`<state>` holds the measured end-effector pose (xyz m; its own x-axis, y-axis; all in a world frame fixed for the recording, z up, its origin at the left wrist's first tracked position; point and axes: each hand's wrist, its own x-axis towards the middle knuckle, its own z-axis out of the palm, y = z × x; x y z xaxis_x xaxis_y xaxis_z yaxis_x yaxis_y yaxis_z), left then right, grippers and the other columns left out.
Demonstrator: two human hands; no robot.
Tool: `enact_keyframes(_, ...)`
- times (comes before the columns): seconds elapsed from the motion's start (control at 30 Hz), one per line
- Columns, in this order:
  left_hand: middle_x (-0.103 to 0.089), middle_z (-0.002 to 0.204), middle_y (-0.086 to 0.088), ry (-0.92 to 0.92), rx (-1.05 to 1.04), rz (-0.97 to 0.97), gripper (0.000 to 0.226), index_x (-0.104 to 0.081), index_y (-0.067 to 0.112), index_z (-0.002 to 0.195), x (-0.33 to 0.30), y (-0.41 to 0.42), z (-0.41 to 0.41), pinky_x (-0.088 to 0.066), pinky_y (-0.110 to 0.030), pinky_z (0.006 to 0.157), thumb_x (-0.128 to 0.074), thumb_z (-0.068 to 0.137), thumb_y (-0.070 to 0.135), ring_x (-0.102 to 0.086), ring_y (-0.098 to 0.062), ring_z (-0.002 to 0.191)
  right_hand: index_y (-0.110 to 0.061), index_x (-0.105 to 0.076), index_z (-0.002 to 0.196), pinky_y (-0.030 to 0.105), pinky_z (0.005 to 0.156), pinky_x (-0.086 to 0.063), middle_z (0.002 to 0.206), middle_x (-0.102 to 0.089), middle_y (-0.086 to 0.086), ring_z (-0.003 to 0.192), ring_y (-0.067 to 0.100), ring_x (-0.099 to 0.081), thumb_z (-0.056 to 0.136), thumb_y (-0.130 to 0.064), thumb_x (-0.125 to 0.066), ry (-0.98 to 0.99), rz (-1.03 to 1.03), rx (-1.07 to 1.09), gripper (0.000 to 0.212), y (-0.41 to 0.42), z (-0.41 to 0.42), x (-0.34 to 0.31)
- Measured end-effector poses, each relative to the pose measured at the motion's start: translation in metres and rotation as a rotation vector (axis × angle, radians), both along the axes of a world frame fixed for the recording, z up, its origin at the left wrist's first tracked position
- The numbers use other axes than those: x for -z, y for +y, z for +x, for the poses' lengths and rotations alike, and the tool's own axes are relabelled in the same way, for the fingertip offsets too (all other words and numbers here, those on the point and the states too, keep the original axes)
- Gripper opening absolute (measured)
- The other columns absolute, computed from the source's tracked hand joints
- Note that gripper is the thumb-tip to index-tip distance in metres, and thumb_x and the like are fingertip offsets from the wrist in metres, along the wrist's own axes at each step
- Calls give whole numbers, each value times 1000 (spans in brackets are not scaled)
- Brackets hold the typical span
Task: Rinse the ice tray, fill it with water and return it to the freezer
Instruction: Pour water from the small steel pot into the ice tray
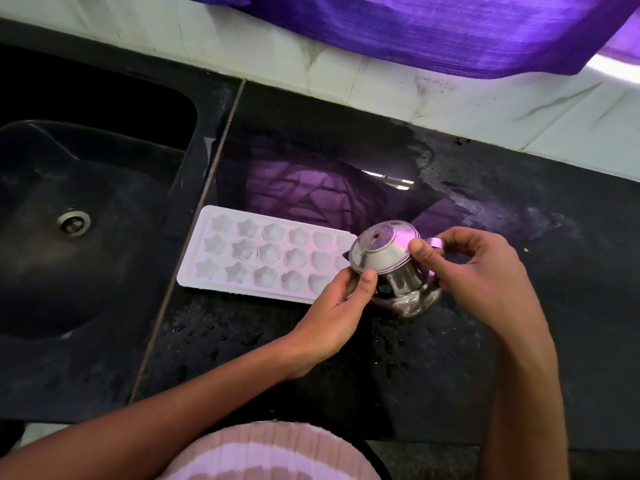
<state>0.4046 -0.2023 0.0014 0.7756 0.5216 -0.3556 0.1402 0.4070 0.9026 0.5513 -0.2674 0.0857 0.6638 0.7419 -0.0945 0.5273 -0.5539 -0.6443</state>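
Two hands on one kettle

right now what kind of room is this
Most likely a home kitchen: a dark stone counter with a built-in sink and its drain, a tiled wall behind, and an ice tray lying beside a small steel jug.

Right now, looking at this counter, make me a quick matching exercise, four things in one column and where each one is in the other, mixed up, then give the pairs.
Things:
1. ice tray
2. metal jug
3. drain
4. purple cloth

Places:
A. in the bottom of the sink
B. hanging over the wall behind the counter
C. flat on the counter beside the sink
D. held between the left hand and the right hand

Pairs: 1-C, 2-D, 3-A, 4-B
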Motion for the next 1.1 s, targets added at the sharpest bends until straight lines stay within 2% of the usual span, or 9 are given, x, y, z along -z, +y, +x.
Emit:
enact_keyframes(0.23, -54, 132, 19, -5, 4, 50, 63, -43, 26, 137, -5, -1, -1, -33, -28, 111, -39, 85, 61, -45, 9, 123, -24, -68, 74, 44, 78, -54, 70, -71, -7, 76, 14, -67, 58, -74, -59, 8, 34, 15, 53, -3, -1, -5)
enact_keyframes(0.33, -51, 132, 24, -31, 0, 72, 57, -40, 26, 140, -10, -2, -2, -32, -13, 106, -38, 89, 51, -43, 18, 118, -24, -68, 75, 47, 79, -54, 72, -71, -7, 77, 16, -67, 63, -68, -64, 10, 45, 12, 46, -3, -2, -7)
enact_keyframes(0.4, -49, 131, 26, -36, -5, 100, 49, -39, 25, 140, -12, -4, -2, -30, 2, 93, -36, 95, 43, -40, 27, 112, -23, -67, 75, 47, 79, -54, 72, -70, -8, 76, 16, -66, 67, -65, -65, 6, 53, 5, 43, -3, -3, -8)
enact_keyframes(0.47, -47, 128, 28, -42, -6, 118, 45, -37, 25, 141, -14, -5, -3, -28, 8, 84, -35, 98, 38, -38, 33, 105, -23, -66, 75, 47, 79, -54, 72, -70, -7, 75, 16, -66, 67, -64, -65, 4, 64, 2, 43, -4, -4, -9)
enact_keyframes(0.63, -45, 121, 35, -76, -31, 150, 40, -36, 30, 137, -17, -7, -4, -28, 9, 81, -35, 97, 37, -37, 34, 103, -22, -65, 77, 50, 79, -54, 73, -70, -4, 73, 19, -65, 70, -61, -66, 31, 116, 3, 39, -7, -6, -8)
enact_keyframes(0.8, -41, 132, 34, -110, -56, 189, 54, -28, 39, 139, -17, -12, -4, -27, -1, 99, -37, 86, 50, -34, 22, 122, -24, -64, 80, 55, 78, -54, 77, -69, 0, 80, 27, -67, 65, -69, -64, 99, 199, 12, 48, -11, -8, -3)
enact_keyframes(0.9, -39, 129, 38, -115, -50, 174, 51, -26, 44, 135, -16, -13, -6, -27, -2, 99, -36, 86, 51, -33, 24, 120, -22, -63, 79, 55, 79, -54, 77, -69, -1, 80, 26, -67, 62, -67, -62, 117, 210, -7, 48, -13, -10, -1)
enact_keyframes(1.0, -38, 134, 34, -106, -41, 161, 51, -24, 44, 137, -13, -16, -6, -28, -11, 107, -35, 89, 54, -32, 22, 123, -22, -63, 79, 55, 79, -54, 77, -70, -4, 77, 20, -67, 60, -67, -62, 116, 182, -32, 48, -14, -10, -1)
enact_keyframes(1.1, -33, 138, 29, -77, 3, 144, 58, -18, 35, 145, -10, -20, -7, -23, 1, 100, -32, 90, 48, -27, 32, 114, -23, -63, 78, 55, 80, -53, 74, -69, -9, 77, 12, -66, 62, -72, -64, 81, 139, -66, 51, -13, -7, 0)
